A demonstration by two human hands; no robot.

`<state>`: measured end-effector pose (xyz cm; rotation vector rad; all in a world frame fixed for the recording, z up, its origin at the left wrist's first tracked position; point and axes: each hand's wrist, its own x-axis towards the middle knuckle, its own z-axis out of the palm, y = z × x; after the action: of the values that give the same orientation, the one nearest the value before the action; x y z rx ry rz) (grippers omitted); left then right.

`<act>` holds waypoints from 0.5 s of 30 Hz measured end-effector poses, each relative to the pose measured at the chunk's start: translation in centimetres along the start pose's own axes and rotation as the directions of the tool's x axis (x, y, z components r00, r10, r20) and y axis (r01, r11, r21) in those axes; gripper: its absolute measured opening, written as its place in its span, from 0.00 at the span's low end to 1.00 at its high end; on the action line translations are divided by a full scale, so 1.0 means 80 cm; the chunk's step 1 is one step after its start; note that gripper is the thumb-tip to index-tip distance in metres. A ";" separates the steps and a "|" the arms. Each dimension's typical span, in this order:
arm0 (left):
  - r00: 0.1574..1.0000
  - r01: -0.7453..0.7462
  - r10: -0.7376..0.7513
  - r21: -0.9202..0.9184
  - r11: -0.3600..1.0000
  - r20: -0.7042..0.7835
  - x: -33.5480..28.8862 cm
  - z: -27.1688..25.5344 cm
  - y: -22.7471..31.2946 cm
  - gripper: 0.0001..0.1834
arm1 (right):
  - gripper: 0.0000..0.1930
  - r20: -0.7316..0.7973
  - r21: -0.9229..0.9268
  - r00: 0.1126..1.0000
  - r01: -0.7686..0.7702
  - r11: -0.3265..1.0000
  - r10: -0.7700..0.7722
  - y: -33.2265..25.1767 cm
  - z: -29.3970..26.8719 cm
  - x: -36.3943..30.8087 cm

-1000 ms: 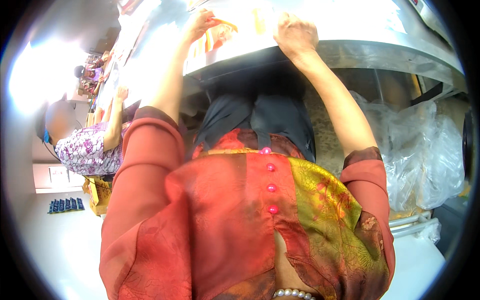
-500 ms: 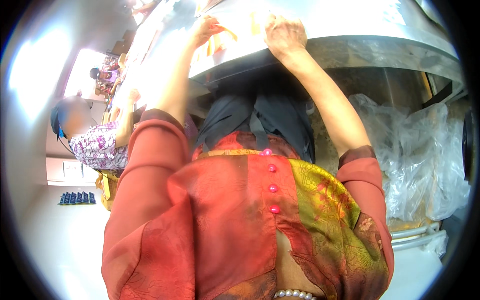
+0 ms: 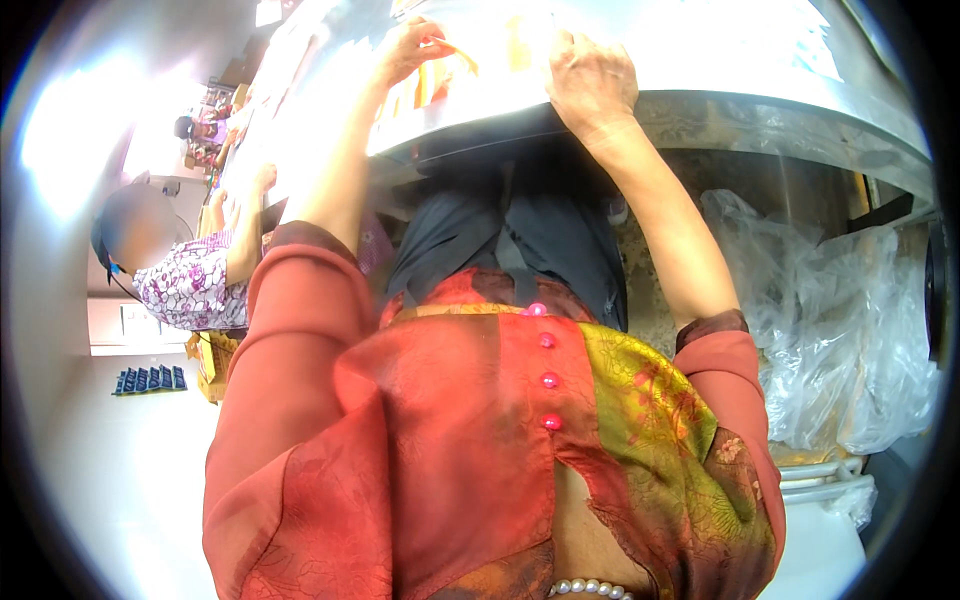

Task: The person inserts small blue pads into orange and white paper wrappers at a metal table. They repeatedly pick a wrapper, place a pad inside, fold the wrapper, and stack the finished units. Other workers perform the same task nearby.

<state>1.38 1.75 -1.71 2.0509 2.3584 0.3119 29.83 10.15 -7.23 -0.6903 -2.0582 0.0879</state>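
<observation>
At the front edge of a bright metal table [image 3: 700, 112], my left hand [image 3: 408, 50] pinches a thin orange strip [image 3: 458, 52] that sticks out to its right. Beneath that strip lie orange-and-white flat pieces [image 3: 430, 85], washed out by glare. Another pale orange piece [image 3: 518, 45] lies between my two hands. My right hand [image 3: 592, 82] rests over the table edge with its fingers curled in. Whatever it may hold is hidden by the knuckles and the strong light.
Clear plastic sheeting [image 3: 800, 320] is bunched below the table on the right, above a pale tubular frame [image 3: 815, 480]. On the left sits a co-worker in a purple-and-white patterned top [image 3: 195, 285], with more people farther off. A yellow box [image 3: 212, 365] stands behind the co-worker.
My right hand has shifted a little to the right and nearer to me. My left hand stays almost in place, still pinching the orange strip. The whole view has tilted slightly.
</observation>
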 end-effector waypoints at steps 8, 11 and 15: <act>0.994 -0.074 0.077 0.038 0.997 -0.071 -0.002 -0.002 0.017 0.17 | 0.06 -0.014 -0.002 1.000 0.010 1.000 -0.010 0.009 0.016 -0.003; 0.991 -0.096 0.098 0.025 0.995 -0.093 -0.002 -0.003 0.012 0.18 | 0.05 0.026 -0.005 1.000 -0.009 1.000 0.009 0.008 0.015 -0.002; 0.962 -0.240 0.231 -0.045 0.970 -0.149 -0.010 0.005 -0.010 0.14 | 0.04 0.062 0.033 0.993 -0.104 0.994 0.102 0.006 0.030 -0.008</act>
<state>0.72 0.93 -2.31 2.3557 2.1423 0.5453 28.37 10.71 -9.21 -0.7796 -2.0728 0.2065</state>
